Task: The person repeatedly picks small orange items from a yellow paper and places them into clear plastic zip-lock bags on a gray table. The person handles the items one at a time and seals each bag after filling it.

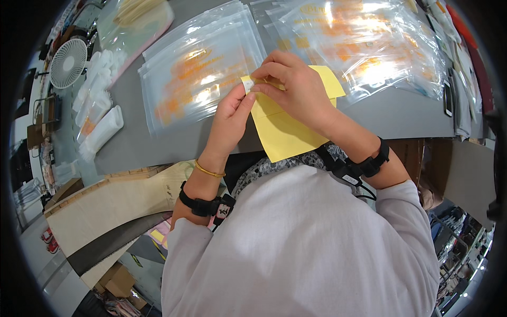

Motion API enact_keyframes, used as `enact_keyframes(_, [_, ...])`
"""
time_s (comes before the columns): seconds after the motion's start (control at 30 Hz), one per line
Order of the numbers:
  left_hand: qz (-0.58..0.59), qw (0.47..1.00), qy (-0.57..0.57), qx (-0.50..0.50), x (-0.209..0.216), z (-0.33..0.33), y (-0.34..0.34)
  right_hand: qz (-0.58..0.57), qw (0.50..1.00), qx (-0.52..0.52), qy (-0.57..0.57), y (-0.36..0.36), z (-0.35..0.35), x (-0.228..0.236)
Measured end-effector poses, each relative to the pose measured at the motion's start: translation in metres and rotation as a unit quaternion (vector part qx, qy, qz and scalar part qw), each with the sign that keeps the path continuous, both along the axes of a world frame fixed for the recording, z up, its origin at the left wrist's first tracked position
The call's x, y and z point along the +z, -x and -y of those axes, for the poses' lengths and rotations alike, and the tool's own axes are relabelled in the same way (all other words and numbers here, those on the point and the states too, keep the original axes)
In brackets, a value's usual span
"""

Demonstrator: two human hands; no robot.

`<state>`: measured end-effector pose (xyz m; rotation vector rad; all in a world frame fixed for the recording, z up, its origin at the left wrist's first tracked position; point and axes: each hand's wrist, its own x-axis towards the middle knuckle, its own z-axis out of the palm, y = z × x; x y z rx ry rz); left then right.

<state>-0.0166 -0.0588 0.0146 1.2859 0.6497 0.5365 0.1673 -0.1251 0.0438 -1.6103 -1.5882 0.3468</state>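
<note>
A yellow paper sheet (288,132) hangs over the table's near edge, its upper left corner between my two hands. A small white tag or sticker (247,84) shows at that corner. My left hand (231,113) is closed, with thumb and forefinger pinching the corner by the tag. From the right, my right hand (298,87) reaches over the sheet, its fingertips pinched together against the same tag. Part of the yellow paper lies hidden beneath my right hand. Just beyond my left hand is a stack of clear plastic bags (185,68) with orange print.
More clear printed bags (377,47) are piled at the far right of the grey table (124,142). A phone (448,99) lies by the right edge. At left are rolled white plastic bags (103,129) and a white fan (68,63). A curved pale board (116,208) stands below the table.
</note>
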Motion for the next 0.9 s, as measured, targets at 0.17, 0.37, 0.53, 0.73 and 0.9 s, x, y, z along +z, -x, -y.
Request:
enact_keyframes(0.17, [-0.053, 0.99, -0.127, -0.024, -0.011, -0.001, 0.016, -0.13, 0.988, -0.015, 0.081, 0.016, 0.006, -0.003])
enact_keyframes(0.37, [-0.028, 0.997, -0.067, -0.033, -0.03, 0.0, 0.021, -0.226, 0.969, 0.0, 0.103, 0.023, 0.009, -0.016])
enact_keyframes(0.53, [-0.075, 0.992, -0.092, -0.043, -0.031, 0.003, 0.026, -0.1, 0.993, 0.001, 0.059, 0.028, 0.022, -0.012])
enact_keyframes(0.73, [-0.077, 0.867, -0.487, -0.067, -0.008, -0.007, 0.034, -0.167, 0.975, -0.051, 0.139, -0.033, 0.005, -0.006])
enact_keyframes(0.9, [-0.101, 0.793, -0.591, -0.107, -0.008, -0.024, 0.019, -0.083, 0.987, 0.023, 0.133, -0.049, -0.046, -0.055])
